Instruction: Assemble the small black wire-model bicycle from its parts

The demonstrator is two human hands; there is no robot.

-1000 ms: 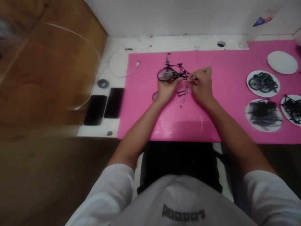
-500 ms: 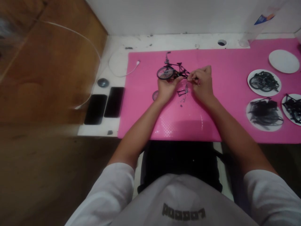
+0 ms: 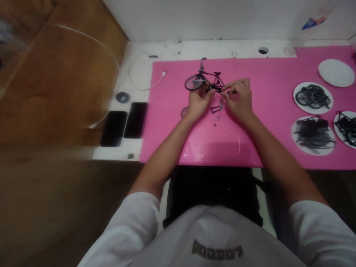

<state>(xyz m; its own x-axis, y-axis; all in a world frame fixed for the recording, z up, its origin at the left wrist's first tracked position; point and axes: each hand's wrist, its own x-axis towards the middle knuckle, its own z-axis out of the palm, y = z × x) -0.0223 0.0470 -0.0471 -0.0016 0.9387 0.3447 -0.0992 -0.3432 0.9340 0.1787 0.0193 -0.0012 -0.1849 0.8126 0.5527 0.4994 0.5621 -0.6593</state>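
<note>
The pink mat (image 3: 167, 141) looks like smooth, glossy plastic, with bright glare towards six o'clock. Brown panel (image 3: 75, 81) at ten o'clock: wood-like, faintly shiny. Phones (image 3: 113, 128) at nine: smooth, dark. Shirt (image 3: 217, 230) at six: matt, soft cloth.

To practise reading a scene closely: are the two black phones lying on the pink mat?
No, both black phones lie on the white tabletop, left of the pink mat.

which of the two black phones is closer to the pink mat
The right-hand phone: it lies close beside the left edge of the pink mat, while the other phone is farther left.
</note>
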